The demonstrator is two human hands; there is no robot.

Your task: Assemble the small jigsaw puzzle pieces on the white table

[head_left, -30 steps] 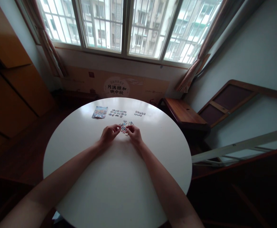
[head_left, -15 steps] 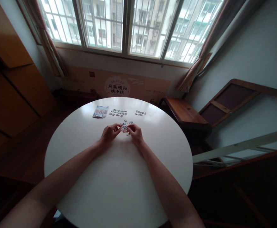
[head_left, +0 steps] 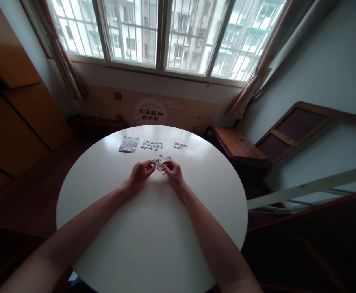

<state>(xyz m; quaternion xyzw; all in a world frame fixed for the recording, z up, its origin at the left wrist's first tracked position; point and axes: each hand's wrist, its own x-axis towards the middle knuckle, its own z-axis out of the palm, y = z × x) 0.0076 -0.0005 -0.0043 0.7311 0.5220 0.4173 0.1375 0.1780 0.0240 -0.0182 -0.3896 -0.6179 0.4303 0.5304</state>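
Note:
A loose heap of small jigsaw puzzle pieces [head_left: 159,159] lies on the white round table between my two hands. My left hand [head_left: 140,171] is at the heap's left edge, thumb and forefinger closed in a pinch on what looks like a puzzle piece. From the right, my right hand [head_left: 173,171] pinches what seems to be another piece, its fingertips close to the left ones. The pieces at the fingertips are tiny and partly hidden. Both wrists rest low over the tabletop [head_left: 150,232].
Beyond the heap, rows of puzzle pieces [head_left: 151,145] are laid out, with a smaller group [head_left: 180,145] to their right. A colourful picture sheet [head_left: 129,144] lies at the far left. A wooden bench [head_left: 239,141] stands past the table's right edge.
My right fingertips have shifted very slightly left and up over the heap. The left hand and the laid-out pieces look almost the same.

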